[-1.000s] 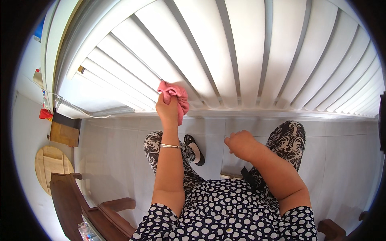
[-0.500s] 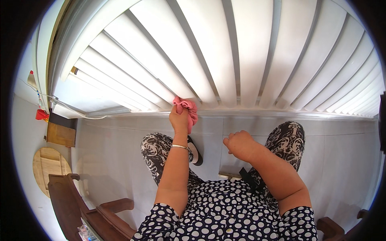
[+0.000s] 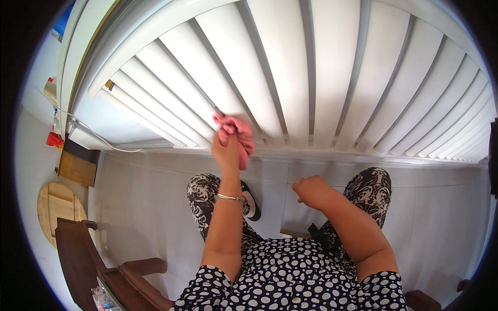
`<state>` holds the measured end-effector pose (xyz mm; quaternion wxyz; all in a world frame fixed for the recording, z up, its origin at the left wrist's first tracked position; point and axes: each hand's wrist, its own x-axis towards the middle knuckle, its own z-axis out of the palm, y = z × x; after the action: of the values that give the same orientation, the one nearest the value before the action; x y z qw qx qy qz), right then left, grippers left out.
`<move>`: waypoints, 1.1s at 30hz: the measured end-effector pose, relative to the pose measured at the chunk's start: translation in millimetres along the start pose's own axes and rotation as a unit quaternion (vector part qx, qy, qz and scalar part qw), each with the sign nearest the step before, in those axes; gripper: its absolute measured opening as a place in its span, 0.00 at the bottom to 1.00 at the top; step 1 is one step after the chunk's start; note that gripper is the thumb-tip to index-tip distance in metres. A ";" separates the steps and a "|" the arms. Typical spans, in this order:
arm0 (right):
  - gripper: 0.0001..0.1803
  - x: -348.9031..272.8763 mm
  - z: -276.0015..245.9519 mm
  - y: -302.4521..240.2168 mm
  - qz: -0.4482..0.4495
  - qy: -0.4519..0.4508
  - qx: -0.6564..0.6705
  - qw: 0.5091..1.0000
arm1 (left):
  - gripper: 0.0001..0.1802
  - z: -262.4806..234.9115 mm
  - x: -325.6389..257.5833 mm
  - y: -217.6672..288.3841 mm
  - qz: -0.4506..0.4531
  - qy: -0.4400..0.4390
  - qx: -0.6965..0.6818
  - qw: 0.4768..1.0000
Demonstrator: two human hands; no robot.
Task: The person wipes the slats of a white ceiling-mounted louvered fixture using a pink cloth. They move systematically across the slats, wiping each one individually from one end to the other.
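Bunched in my left hand [image 3: 226, 154] is a pink cloth [image 3: 244, 136], the fingers closed around it. The cloth is slightly blurred and lies against the lower part of a white slatted panel [image 3: 285, 78], over the gaps between slats left of the middle. My right hand [image 3: 314, 192] hangs in a loose fist by my right knee, apart from the panel. Nothing shows in its curled fingers, though the palm side is hidden.
Brown wooden chair parts [image 3: 83, 264] stand at the lower left. A round wooden board [image 3: 59, 210] and a wooden block [image 3: 77, 168] are near the left wall. A white cord [image 3: 106, 141] runs beside the panel's left end. Pale tiles [image 3: 140, 207] cover the floor.
My left hand has moved the pink cloth up the slats and slightly left from the panel's bottom edge. My right hand stays loosely curled near my knee. The view has shifted a little.
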<state>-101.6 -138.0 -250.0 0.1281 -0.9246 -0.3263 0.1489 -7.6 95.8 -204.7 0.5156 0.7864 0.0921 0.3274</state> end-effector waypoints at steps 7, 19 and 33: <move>0.11 1.5 8.6 8.9 -0.003 0.008 -0.006 1.000 | 0.14 -27.9 67.8 188.9 0.234 0.032 -0.098 0.967; 0.09 -11.3 -6.4 0.7 -0.003 0.039 0.008 0.999 | 0.15 10.3 38.1 139.6 0.163 -0.040 -0.008 0.986; 0.14 -17.1 -13.4 -6.5 -0.017 0.043 -0.003 0.999 | 0.12 28.4 -33.9 11.2 0.047 -0.157 0.091 0.982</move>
<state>-113.2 -146.0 -232.2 0.1416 -0.9248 -0.3370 0.1053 -18.4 53.1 -216.4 0.4338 0.8752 0.0030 0.2141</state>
